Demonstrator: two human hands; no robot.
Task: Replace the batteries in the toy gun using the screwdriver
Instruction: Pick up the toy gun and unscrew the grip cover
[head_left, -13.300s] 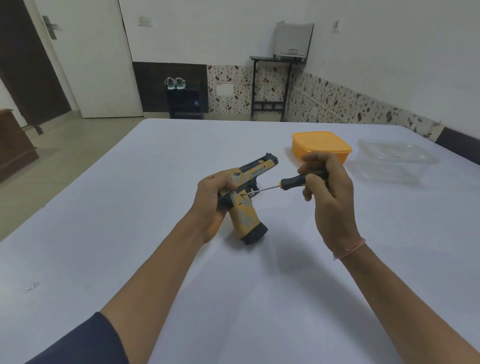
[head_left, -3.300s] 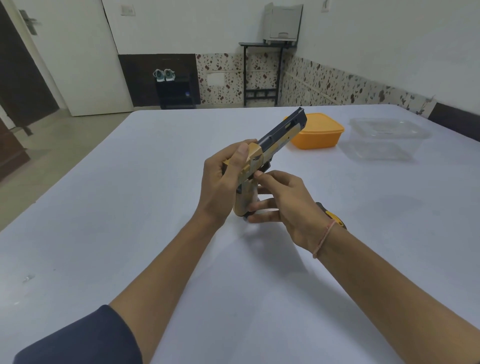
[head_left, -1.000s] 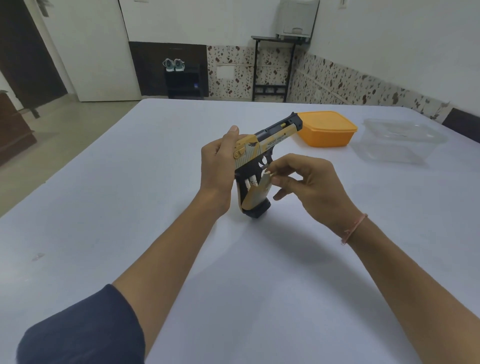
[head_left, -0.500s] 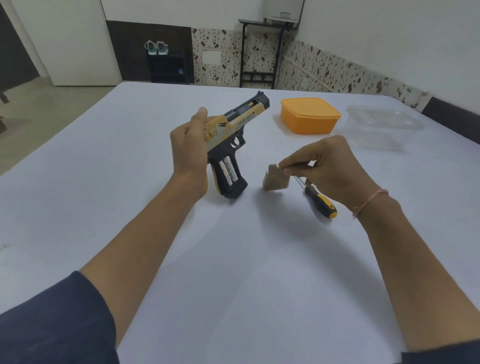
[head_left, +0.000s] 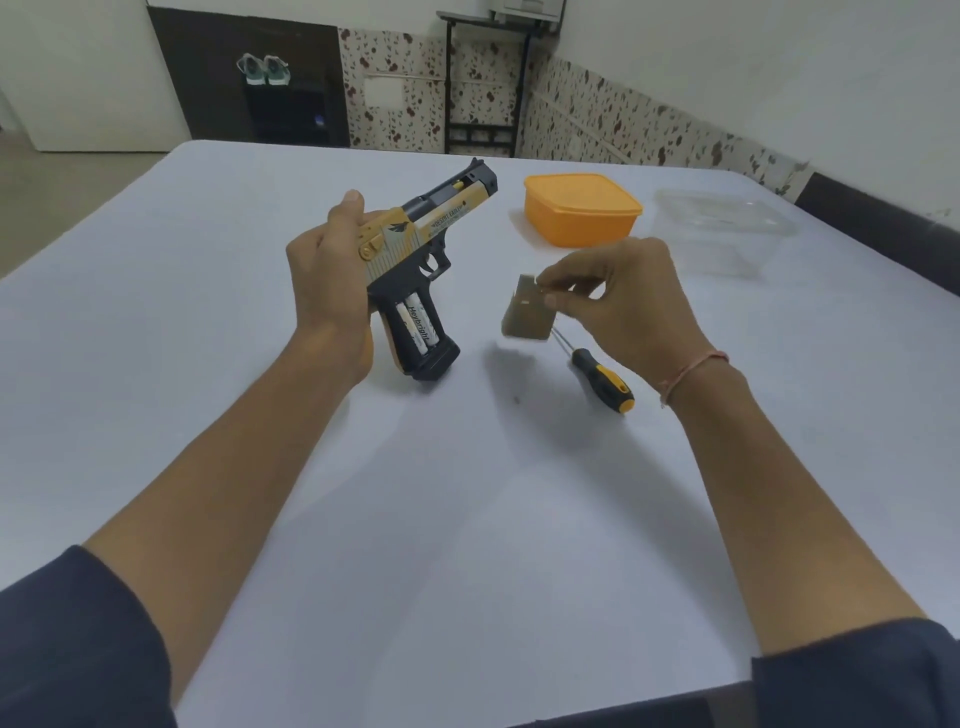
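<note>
Toy gun (head_left: 415, 244) gripped in your left hand (head_left: 327, 280), batteries (head_left: 417, 329) exposed; your right hand (head_left: 623, 296) pinches its cover (head_left: 527, 317).

Gold/blk toy gun (head_left: 415, 234), orange box (head_left: 582, 210).
</note>
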